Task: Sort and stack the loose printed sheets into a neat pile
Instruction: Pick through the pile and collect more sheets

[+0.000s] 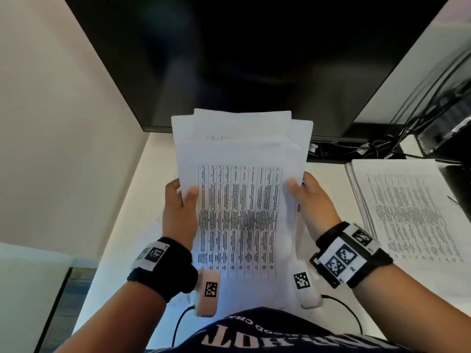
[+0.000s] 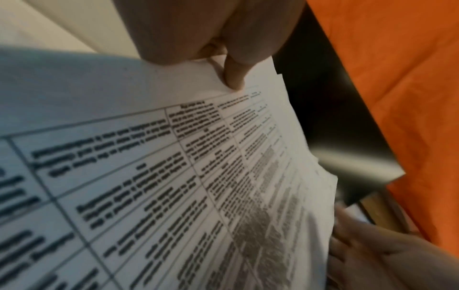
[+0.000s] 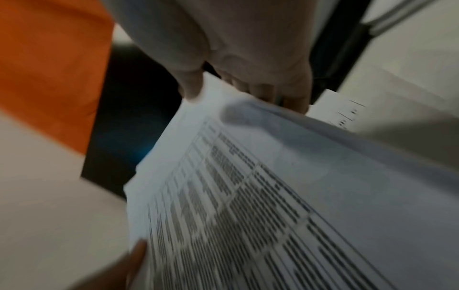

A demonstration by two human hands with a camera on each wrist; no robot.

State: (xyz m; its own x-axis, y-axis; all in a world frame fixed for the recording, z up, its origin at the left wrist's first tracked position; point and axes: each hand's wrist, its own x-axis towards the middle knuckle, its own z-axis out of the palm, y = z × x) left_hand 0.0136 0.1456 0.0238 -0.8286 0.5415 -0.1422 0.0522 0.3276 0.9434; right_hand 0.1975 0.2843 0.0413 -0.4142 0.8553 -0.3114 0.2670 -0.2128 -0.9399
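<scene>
Head view: both hands grip a bundle of sheets above the desk, left hand on its left edge, right hand on its right, thumbs on top. Long axis runs away from the body toward the monitor; top edges uneven. Second pile lies flat at right.

Soft, even light is falling on the printed sheets, leaving their upper margin washed out. Above them the monitor is reading as near-black with faint reflections. Straight edges are bowing outward around the sheets. In both wrist views the print is smearing with blur, worst nearest the lens.
</scene>
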